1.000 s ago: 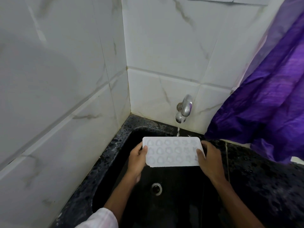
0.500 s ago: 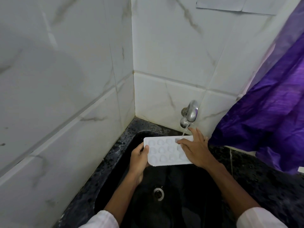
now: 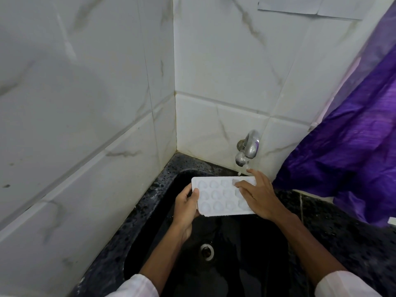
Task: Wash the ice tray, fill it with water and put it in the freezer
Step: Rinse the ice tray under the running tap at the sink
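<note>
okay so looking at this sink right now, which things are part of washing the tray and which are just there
In use:
white plastic ice tray
left hand, holding the tray's end
right hand, flat on the tray
chrome wall tap, running
black speckled sink

Just there:
purple curtain
white paper on the wall

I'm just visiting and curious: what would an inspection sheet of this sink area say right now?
Surface: black speckled counter, wet, around a black sink.
Job's things: white ice tray held over the sink; tap running onto its far right part.
Clutter: nothing seen.
Hands: left hand grips the tray's left end; right hand lies flat on its right part.
Cables: nothing seen.
Surroundings: white marbled tiles; purple cloth at right.
</note>
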A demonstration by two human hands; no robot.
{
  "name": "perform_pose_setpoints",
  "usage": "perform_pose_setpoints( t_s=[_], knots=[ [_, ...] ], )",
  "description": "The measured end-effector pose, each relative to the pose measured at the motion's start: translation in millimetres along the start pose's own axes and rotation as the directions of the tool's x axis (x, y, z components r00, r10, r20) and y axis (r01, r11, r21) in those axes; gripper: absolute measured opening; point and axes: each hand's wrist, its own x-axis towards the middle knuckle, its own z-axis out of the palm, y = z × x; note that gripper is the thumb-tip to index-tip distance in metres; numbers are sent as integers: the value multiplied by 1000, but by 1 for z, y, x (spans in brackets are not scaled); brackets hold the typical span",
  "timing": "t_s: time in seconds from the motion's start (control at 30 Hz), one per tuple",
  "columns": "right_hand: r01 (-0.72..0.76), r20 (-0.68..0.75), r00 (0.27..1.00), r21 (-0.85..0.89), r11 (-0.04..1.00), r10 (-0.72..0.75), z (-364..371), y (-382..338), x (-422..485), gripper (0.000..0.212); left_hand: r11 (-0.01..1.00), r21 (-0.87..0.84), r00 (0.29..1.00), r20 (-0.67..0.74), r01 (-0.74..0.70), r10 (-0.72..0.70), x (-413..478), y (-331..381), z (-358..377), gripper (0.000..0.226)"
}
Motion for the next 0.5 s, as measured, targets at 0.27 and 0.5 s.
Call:
perform_pose_setpoints(
  t_s=[0.27, 0.5],
  knots=[
    [-15, -44, 999, -21, 1000, 14, -3, -2, -3, 36, 999, -41, 1000, 9, 22, -22, 1, 2, 5, 25],
    [15, -2, 1000, -37, 999, -15, -1, 1, -3, 38, 998, -58, 1000, 25, 18, -17, -1, 2, 3, 26]
  ],
)
